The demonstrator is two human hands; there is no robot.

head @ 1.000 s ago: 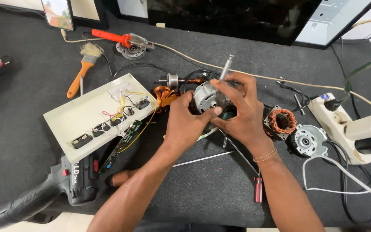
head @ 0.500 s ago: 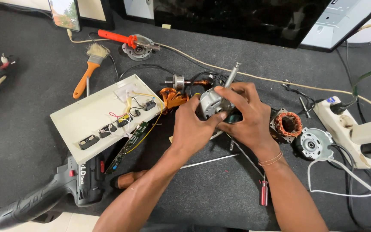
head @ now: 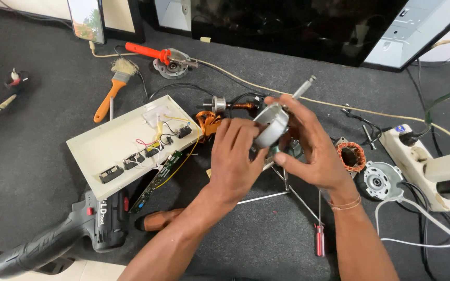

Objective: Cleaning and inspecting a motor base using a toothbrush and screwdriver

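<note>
A round silver motor housing (head: 272, 125) with a steel shaft (head: 303, 86) sticking up and to the right is held above the dark mat. My left hand (head: 235, 156) grips its left side, fingers over the rim. My right hand (head: 311, 148) wraps round it from the right, thumb below and fingers across the top. Right under the hands lie thin metal rods (head: 266, 196) and a small red-handled screwdriver (head: 319, 237). A copper-wound stator (head: 351, 156) and a silver end cap (head: 381, 180) rest just right of my right hand.
A cream switch panel (head: 126, 140) with coloured wires and a green circuit board (head: 157, 179) lies left. A black cordless drill (head: 63, 234) sits at the front left. A paintbrush (head: 113, 88), an orange-handled tool (head: 149, 52), a rotor (head: 230, 105) and a white power strip (head: 428, 164) surround the work area.
Both hands have turned the motor housing, so its round face now tilts toward the left and its shaft points up-right. The view has shifted slightly downward.
</note>
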